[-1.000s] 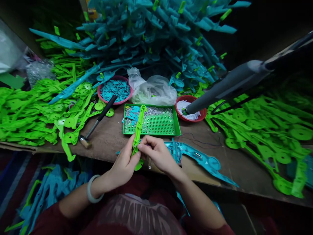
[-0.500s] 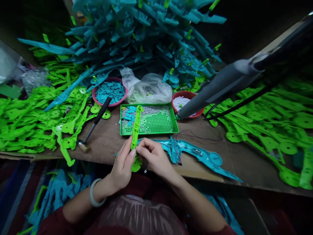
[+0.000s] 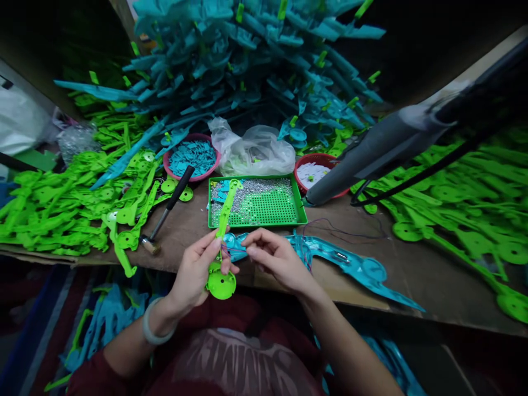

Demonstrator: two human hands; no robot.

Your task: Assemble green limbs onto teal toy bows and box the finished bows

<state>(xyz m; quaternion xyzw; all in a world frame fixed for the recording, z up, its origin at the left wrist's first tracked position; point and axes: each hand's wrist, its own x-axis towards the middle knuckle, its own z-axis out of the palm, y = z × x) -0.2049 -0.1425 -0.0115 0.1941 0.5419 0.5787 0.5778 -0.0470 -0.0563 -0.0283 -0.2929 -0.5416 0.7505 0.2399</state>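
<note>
My left hand (image 3: 198, 264) is closed around a long bright green plastic part (image 3: 228, 212), which stands tilted with its round disc end toward me. Thin wires (image 3: 234, 248) run from this part toward my right hand (image 3: 274, 258). The thumb and forefinger of that hand pinch the wires just right of the green part. Behind and to the right of my hands, a blue plastic shell (image 3: 346, 258) lies on the bench with its hollow side up. Part of the shell is hidden by my right hand.
A green perforated tray (image 3: 270, 223) holds small screws and blue pieces. Beside it are a pink bowl (image 3: 165, 163), a red bowl (image 3: 344, 193), a hammer (image 3: 173, 192) and a clear plastic bag (image 3: 264, 148). A grey tube (image 3: 371, 154) slants in from the right. Green and blue parts are heaped around.
The green part has turned in my left hand, so its disc end now faces up. My right fingers have moved off it to the right, with wires stretched between the hands.
</note>
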